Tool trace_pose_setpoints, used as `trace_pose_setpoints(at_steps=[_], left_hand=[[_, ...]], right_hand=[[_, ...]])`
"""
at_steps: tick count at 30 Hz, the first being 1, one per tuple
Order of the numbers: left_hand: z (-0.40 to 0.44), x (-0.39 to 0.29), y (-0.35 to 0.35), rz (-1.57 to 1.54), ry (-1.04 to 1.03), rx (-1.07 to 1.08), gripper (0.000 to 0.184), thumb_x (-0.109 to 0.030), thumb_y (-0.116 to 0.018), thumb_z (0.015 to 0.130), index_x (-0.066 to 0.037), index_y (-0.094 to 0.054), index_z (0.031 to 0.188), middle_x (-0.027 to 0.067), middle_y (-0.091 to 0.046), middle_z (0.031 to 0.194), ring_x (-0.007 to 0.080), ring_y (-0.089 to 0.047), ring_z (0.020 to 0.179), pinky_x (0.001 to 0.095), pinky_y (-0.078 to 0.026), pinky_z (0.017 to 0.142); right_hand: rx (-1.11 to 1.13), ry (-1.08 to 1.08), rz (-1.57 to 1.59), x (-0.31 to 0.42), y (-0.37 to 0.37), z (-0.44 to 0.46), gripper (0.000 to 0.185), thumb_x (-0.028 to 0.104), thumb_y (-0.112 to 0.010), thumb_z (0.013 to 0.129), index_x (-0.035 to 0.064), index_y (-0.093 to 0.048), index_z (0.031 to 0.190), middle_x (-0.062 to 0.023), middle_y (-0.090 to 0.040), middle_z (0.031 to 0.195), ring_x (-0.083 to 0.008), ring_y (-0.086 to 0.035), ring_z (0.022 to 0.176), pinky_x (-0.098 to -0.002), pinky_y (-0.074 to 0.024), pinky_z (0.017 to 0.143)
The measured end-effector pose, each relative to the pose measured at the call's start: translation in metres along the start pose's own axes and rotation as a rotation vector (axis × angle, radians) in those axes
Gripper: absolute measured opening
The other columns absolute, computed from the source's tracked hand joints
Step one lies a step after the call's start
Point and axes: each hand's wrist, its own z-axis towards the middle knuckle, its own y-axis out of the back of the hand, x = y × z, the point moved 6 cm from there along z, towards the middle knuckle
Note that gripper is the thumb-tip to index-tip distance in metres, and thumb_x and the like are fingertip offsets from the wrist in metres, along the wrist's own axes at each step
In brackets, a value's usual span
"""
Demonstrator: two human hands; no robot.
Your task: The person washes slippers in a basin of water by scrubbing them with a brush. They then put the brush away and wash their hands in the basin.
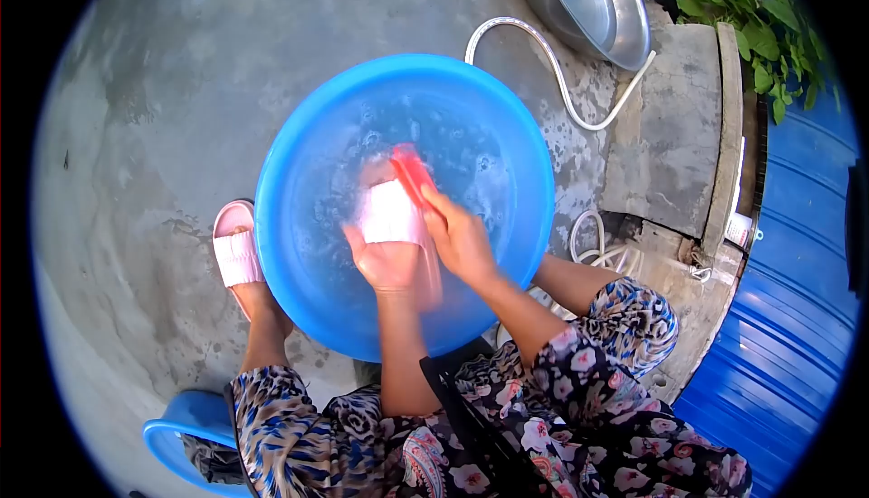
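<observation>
Left hand palm up, right hand curled

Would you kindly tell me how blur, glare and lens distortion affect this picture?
Head view: red brush in the right hand smeared, probably by motion; head view: pale slipper at the left hand nearly washed out; head view: glare on blue sheeting, dark curved edges and fisheye-like bending.

The red brush is blurred, its near end hidden by the right hand. The held slipper hides part of the left hand. The top edge crops the metal basin; patterned cloth partly covers the small tub.
</observation>
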Motion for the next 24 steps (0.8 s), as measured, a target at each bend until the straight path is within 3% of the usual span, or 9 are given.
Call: trace_pose_setpoints(at_steps=[3,5,8,11,15,17,23,24], left_hand=[[0.000,-0.008,0.001,-0.008,-0.042,-0.054,0.061,-0.039,-0.036,0.094,0.002,-0.029,0.139,0.0180,-0.033,0.144,0.0337,-0.028,0.134,0.0488,-0.018,0.112],[0.008,-0.017,0.004,-0.056,-0.042,0.040,0.060,-0.037,-0.037,0.093,0.001,-0.030,0.139,0.0178,-0.033,0.143,0.0338,-0.029,0.134,0.0485,-0.018,0.112],[0.003,-0.027,0.030,-0.056,-0.096,-0.091,0.058,-0.035,-0.038,0.092,0.000,-0.033,0.138,0.0171,-0.035,0.142,0.0337,-0.031,0.133,0.0473,-0.019,0.112],[-0.001,-0.013,0.025,-0.077,-0.022,-0.047,0.059,-0.038,-0.034,0.093,0.000,-0.032,0.138,0.0175,-0.035,0.142,0.0337,-0.031,0.133,0.0471,-0.019,0.112],[-0.001,-0.007,0.024,-0.056,-0.019,-0.108,0.063,-0.044,-0.029,0.094,0.000,-0.030,0.139,0.0168,-0.034,0.143,0.0339,-0.031,0.132,0.0472,-0.019,0.112],[0.003,-0.011,0.026,0.055,-0.022,-0.095,0.068,-0.051,-0.025,0.094,0.000,-0.028,0.140,0.0162,-0.033,0.144,0.0341,-0.031,0.132,0.0473,-0.021,0.111],[-0.006,-0.001,0.037,-0.039,0.061,-0.019,0.073,-0.058,-0.026,0.092,-0.003,-0.031,0.139,0.0169,-0.037,0.141,0.0345,-0.037,0.128,0.0485,-0.029,0.107],[-0.006,0.003,0.041,0.025,0.033,-0.195,0.072,-0.059,-0.027,0.091,-0.004,-0.033,0.138,0.0165,-0.042,0.137,0.0338,-0.041,0.125,0.0471,-0.034,0.104]], right_hand=[[-0.012,0.087,0.084,0.002,-0.007,0.013,0.038,0.015,-0.055,0.086,0.0130,-0.053,0.124,-0.0214,-0.058,0.081,-0.0402,-0.058,0.071,-0.0451,-0.0478,0.064],[0.105,-0.064,0.072,0.004,-0.006,-0.036,0.039,0.007,-0.055,0.087,0.0034,-0.051,0.125,-0.0225,-0.061,0.108,-0.0365,-0.061,0.097,-0.0392,-0.0484,0.083],[0.207,-0.165,0.091,0.006,0.001,-0.104,0.037,0.006,-0.053,0.088,0.0011,-0.051,0.125,-0.0229,-0.061,0.108,-0.0354,-0.061,0.098,-0.0374,-0.0481,0.084],[0.122,-0.198,0.156,0.000,0.003,-0.097,0.036,0.006,-0.052,0.088,0.0019,-0.051,0.124,-0.0233,-0.061,0.108,-0.0351,-0.062,0.095,-0.0360,-0.0487,0.082],[0.066,-0.127,0.225,0.000,-0.011,0.003,0.037,0.009,-0.052,0.088,0.0038,-0.052,0.124,-0.0226,-0.061,0.107,-0.0363,-0.062,0.091,-0.0353,-0.0496,0.079],[0.053,-0.037,0.151,-0.003,-0.022,0.014,0.039,0.014,-0.054,0.087,0.0105,-0.052,0.126,-0.0220,-0.060,0.085,-0.0403,-0.059,0.073,-0.0433,-0.0483,0.066],[0.137,-0.056,0.011,-0.002,-0.003,-0.088,0.040,0.017,-0.056,0.087,0.0170,-0.053,0.126,-0.0164,-0.056,0.075,-0.0367,-0.059,0.067,-0.0449,-0.0478,0.060],[0.141,-0.014,-0.043,0.001,-0.002,-0.070,0.040,0.019,-0.057,0.086,0.0178,-0.053,0.126,-0.0157,-0.057,0.075,-0.0360,-0.059,0.066,-0.0444,-0.0481,0.057]])
